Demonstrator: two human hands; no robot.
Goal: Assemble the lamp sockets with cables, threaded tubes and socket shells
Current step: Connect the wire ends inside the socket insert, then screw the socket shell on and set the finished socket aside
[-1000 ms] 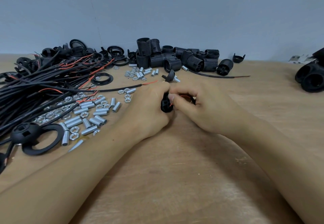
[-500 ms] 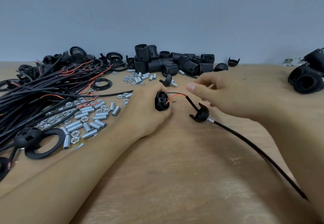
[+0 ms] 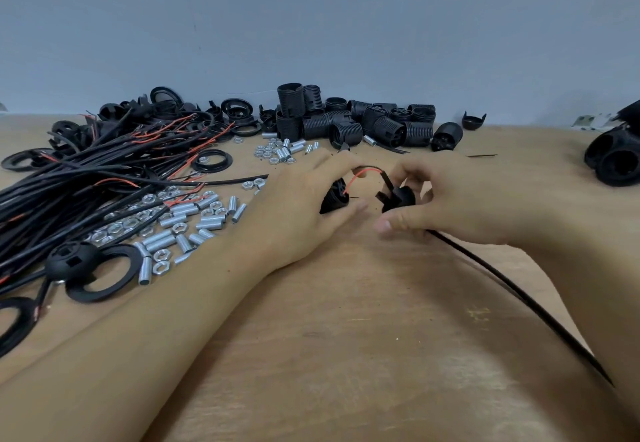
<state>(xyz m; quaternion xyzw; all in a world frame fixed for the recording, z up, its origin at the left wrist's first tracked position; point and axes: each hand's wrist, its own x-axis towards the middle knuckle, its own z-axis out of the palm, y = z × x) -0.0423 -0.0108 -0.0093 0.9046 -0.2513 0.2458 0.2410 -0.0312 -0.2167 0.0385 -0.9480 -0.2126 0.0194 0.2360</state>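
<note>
Black plastic socket insert sits at table centre, gripped by the left hand, its wired face turned toward three o'clock. Red and black wires arch across to a black plastic socket cap, pinched in the right hand, probably to bring the halves together. Black sheathed cable trails away toward five o'clock.

The left hand hides most of the socket insert; the cable passes behind the right forearm.
</note>
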